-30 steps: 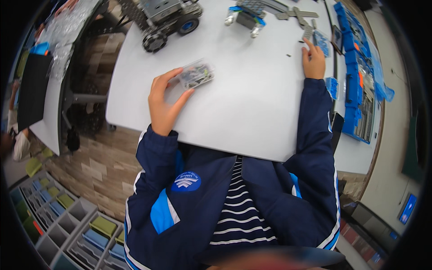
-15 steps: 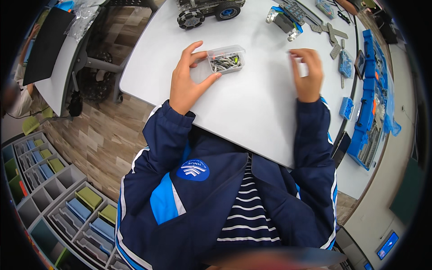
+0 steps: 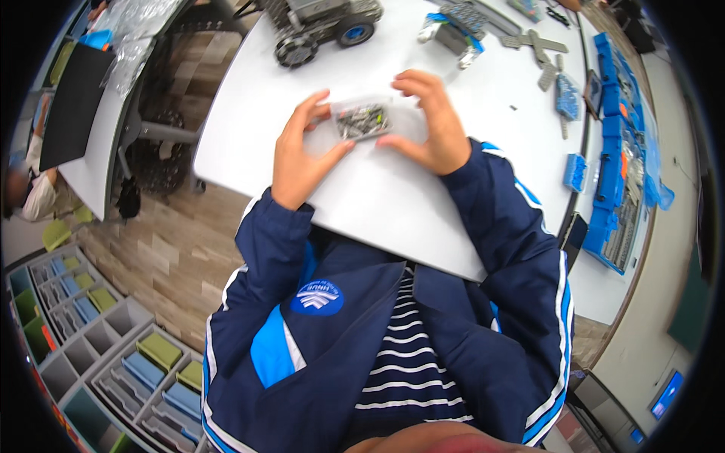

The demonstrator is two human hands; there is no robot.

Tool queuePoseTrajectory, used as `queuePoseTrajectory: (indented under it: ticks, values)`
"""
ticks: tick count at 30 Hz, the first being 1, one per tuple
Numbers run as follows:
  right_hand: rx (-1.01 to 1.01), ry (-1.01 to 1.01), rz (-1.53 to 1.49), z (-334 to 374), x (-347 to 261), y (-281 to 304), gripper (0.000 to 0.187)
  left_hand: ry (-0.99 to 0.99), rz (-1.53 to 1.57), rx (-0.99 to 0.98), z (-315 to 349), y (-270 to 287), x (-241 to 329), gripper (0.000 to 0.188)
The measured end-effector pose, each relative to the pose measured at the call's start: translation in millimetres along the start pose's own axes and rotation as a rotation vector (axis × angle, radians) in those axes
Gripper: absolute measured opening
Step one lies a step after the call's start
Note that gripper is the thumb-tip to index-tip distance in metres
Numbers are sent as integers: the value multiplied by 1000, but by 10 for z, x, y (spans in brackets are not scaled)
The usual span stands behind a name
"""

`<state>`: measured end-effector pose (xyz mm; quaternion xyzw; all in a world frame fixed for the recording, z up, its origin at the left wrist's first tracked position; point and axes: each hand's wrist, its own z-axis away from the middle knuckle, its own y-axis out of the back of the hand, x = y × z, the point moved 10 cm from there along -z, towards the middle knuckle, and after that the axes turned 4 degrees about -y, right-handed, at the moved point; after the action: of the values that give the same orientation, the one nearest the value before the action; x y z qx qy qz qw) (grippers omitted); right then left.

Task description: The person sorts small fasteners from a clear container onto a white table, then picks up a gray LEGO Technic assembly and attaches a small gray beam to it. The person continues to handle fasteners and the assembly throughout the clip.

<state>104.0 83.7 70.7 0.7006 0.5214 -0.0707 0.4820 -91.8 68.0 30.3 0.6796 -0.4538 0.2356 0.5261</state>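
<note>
A small clear plastic box [image 3: 363,118] filled with little dark and greenish parts rests on the white table [image 3: 423,189]. My left hand [image 3: 301,155] grips its left side with fingers and thumb. My right hand [image 3: 429,124] curls over its right side, fingertips on the top edge and thumb below. Both sleeves are dark blue with lighter blue panels.
A grey wheeled robot model [image 3: 321,23] stands at the table's far edge, with grey building pieces [image 3: 458,29] and flat beams [image 3: 540,51] beside it. Blue parts trays [image 3: 615,151] line the right side. A black chair [image 3: 151,136] stands left; storage bins [image 3: 98,332] sit on the wooden floor.
My right hand has come in from the far right to grip the box's right side. The left hand has kept its hold, and the view has shifted.
</note>
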Motion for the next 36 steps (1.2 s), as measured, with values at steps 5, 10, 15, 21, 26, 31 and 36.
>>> queuePoseTrajectory:
  ticks: [5,10,15,21,26,31,36]
  values:
    - [-215,17,-1,195,3,-267,72,-31,98,-106,-14,-104,98,55]
    - [-207,24,12,242,-13,-270,69,79,276,-103,-22,-167,38,45]
    - [-144,81,71,259,-98,-248,70,100,355,-116,-16,-246,9,40]
    - [-134,73,101,275,-129,-239,70,83,348,-142,-17,-261,7,39]
    - [-138,90,107,297,-155,-176,67,45,361,-143,-26,-262,47,44]
    - [125,-62,308,505,155,463,54,119,178,94,-142,1,-88,44]
    - [424,-394,673,935,732,1405,42,39,-152,101,-438,-22,-14,49]
